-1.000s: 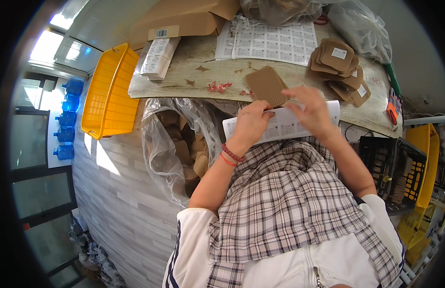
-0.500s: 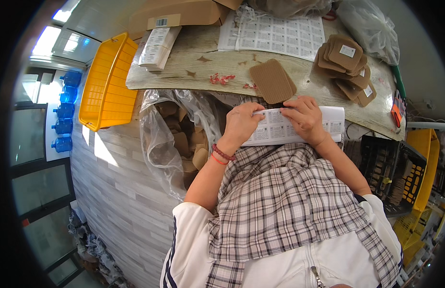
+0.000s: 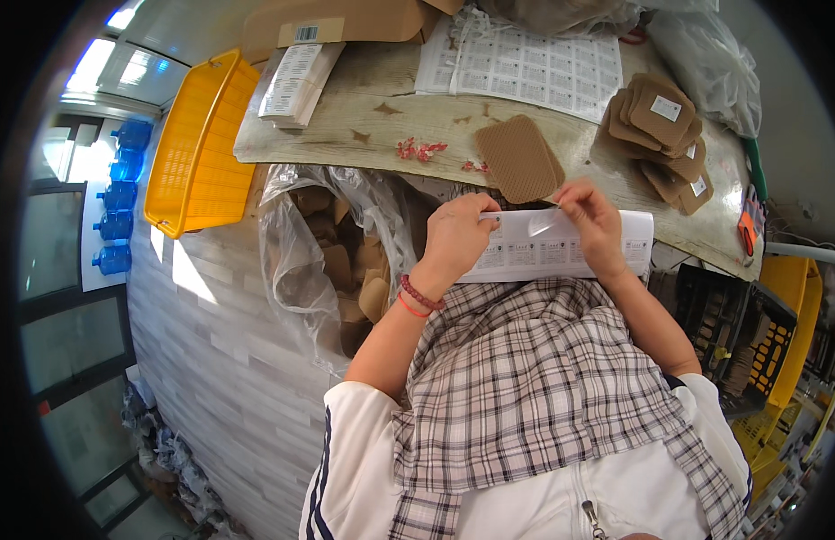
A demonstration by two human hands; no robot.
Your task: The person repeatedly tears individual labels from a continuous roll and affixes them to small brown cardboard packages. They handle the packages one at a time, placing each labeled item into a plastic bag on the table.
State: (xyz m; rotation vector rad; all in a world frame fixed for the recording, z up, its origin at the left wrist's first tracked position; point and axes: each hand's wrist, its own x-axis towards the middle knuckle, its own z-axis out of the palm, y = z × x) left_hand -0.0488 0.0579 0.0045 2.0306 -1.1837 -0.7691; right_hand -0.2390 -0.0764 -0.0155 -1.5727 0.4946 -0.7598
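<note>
Head view, and the label sheet [image 3: 539, 258] looks feather-light and limp, smooth but quick to crease or tear, so a flat pinch at its upper edge or outer corners should serve best. It's off the tabletop [image 3: 332, 144], just on the person's side of the near edge, over the lap: the left hand [image 3: 460, 236] grips its upper left, while the right hand [image 3: 595, 225] overlaps its right half, fingertips drawn together, though whether they pinch anything I can't tell.
</note>
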